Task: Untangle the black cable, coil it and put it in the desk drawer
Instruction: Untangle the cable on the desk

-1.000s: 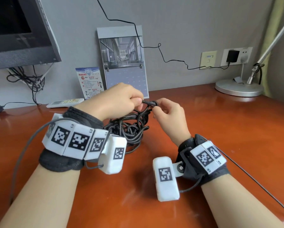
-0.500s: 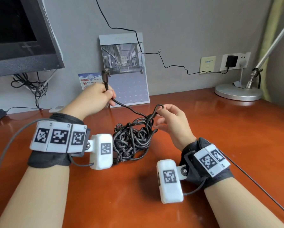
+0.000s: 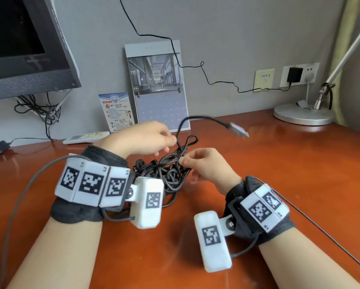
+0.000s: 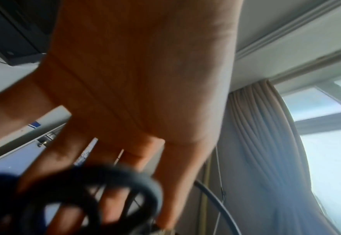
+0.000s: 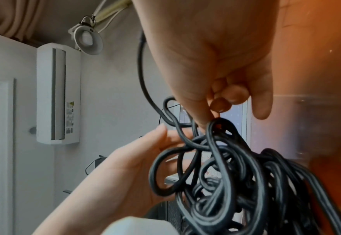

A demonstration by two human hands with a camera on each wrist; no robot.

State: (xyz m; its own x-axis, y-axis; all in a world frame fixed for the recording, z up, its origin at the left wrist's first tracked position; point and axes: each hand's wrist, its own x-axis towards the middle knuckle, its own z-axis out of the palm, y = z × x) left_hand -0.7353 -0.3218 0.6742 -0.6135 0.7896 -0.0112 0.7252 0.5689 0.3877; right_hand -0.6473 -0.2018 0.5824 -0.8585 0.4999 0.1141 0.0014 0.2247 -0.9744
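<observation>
Your long black rubbery cable [image 3: 170, 174] sits in a messy knot on the shiny red-brown wooden bench [image 3: 279, 184], right between your two hands; one loose end with a plug [image 3: 237, 130] swings in the air past the knot, blurred.

Your right hand [image 3: 204, 165] pinches a loop at the top of the knot with thumb and finger; the right wrist view shows that pinch plainly [image 5: 212, 120]. Your left hand [image 3: 141, 138] is just beside the loops with its fingers spread and loose; it looks like it holds nothing, though the left wrist view is too blurry to be sure.

The cable looks light and bendy, and a bit springy, so loops may pop back; it is smooth, so it could slip if you pinch softly; I think it is best to hold near the free end and feed that end back through the loops, not tug the whole knot, since tugging would make it tighter.

There is lots of bare bench to your right and toward you for laying the cable out straight. Behind the knot stand a grey wall calendar [image 3: 156, 84] and a small blue and white card [image 3: 116, 111], near enough for a swinging plug to hit; the round silver lamp base [image 3: 304, 114] is well apart at the back right. The desk drawer is not in view.
</observation>
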